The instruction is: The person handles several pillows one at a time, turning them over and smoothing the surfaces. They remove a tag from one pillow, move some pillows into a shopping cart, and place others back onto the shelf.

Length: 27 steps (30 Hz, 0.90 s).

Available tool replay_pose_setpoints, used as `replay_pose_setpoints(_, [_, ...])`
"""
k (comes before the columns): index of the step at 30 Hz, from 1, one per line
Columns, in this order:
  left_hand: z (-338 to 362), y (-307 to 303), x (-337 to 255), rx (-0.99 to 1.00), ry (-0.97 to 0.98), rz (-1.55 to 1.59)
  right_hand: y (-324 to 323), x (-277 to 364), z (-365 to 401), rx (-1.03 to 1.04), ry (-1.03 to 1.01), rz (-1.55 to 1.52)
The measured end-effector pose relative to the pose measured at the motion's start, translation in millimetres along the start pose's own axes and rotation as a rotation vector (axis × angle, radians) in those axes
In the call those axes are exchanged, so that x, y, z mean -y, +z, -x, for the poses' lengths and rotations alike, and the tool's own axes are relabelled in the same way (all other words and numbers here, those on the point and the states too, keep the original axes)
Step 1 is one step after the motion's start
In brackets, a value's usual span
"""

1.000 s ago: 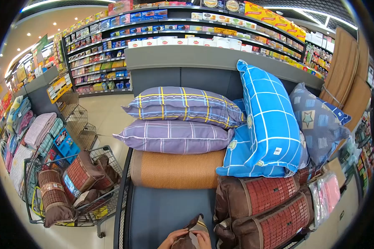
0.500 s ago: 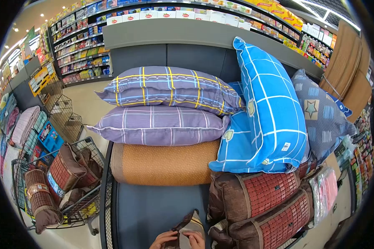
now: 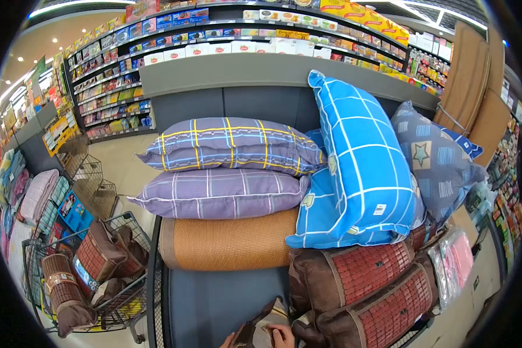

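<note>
At the bottom edge, a brown fabric piece with a pale stripe (image 3: 268, 320) sits over the grey display surface, mostly cut off by the frame. My right hand (image 3: 282, 336) grips its right side with curled fingers. Only a few fingers of my left hand (image 3: 228, 341) show, closed at its left edge. Just right of my hands lie two plump brown pillows with red-brown tiled tops, the farther pillow (image 3: 359, 275) and the nearer pillow (image 3: 388, 304). Beyond my hands lies a rolled tan woven mat (image 3: 229, 243).
On the mat rest a purple plaid pillow (image 3: 220, 194) and a yellow-striped pillow (image 3: 232, 145). Blue checked pillows (image 3: 365, 156) lean at right beside a grey star pillow (image 3: 432, 151). A shopping cart (image 3: 136, 290) with brown pillows stands left. Shelves (image 3: 116, 93) line the back.
The view has shifted, so the pillows and shelves sit lower in it. My hands and the brown fabric piece are nearer the bottom edge, with the left hand now mostly out of view.
</note>
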<state>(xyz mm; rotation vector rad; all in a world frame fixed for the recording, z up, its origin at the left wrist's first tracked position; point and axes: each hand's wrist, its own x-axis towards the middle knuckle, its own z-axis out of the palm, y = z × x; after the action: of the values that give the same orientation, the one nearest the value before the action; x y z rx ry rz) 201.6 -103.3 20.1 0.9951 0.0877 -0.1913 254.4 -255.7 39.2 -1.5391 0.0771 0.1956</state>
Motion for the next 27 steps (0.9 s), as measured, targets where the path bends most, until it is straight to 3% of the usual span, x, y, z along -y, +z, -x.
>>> replay_pose_setpoints(3, [13, 16, -17, -0.032, -0.048, -0.001, -8, 0, 3, 0.042, -0.158, 0.088])
replay_pose_setpoints(5, [22, 26, -25, -0.051, -0.085, 0.002, -15, 5, 12, 0.072, -0.146, 0.123])
replay_pose_setpoints(7, [31, 39, -34, -0.074, -0.122, 0.015, -23, 16, 23, 0.250, -0.311, 0.351])
replay_pose_setpoints(11, [47, 66, -61, -0.137, -0.221, 0.069, -35, 42, 40, 0.383, -0.209, 0.353])
replay_pose_setpoints(12, [52, 72, -71, -0.160, -0.263, 0.085, -37, 48, 42, 0.365, -0.399, 0.426])
replay_pose_setpoints(13, [56, 77, -75, -0.206, -0.346, 0.094, -40, 44, 36, 0.502, -0.261, 0.316])
replay_pose_setpoints(15, [72, 86, -86, -0.285, -0.475, 0.139, -45, 50, 45, 0.516, -0.379, 0.360])
replay_pose_setpoints(17, [89, 91, -103, -0.364, -0.577, 0.171, -42, 76, 60, 0.555, -0.311, 0.363])
replay_pose_setpoints(19, [106, 89, -110, -0.404, -0.605, 0.186, -38, 87, 69, 0.617, -0.366, 0.420])
replay_pose_setpoints(21, [124, 70, -105, -0.253, -0.520, 0.387, -34, 93, 76, 0.646, -0.374, 0.372])
replay_pose_setpoints(23, [139, 61, -101, -0.112, -0.243, 0.255, -29, 101, 87, 0.649, -0.527, 0.357])
replay_pose_setpoints(27, [154, 44, -101, -0.243, 0.016, 0.247, -18, 119, 116, 0.694, -0.454, 0.259])
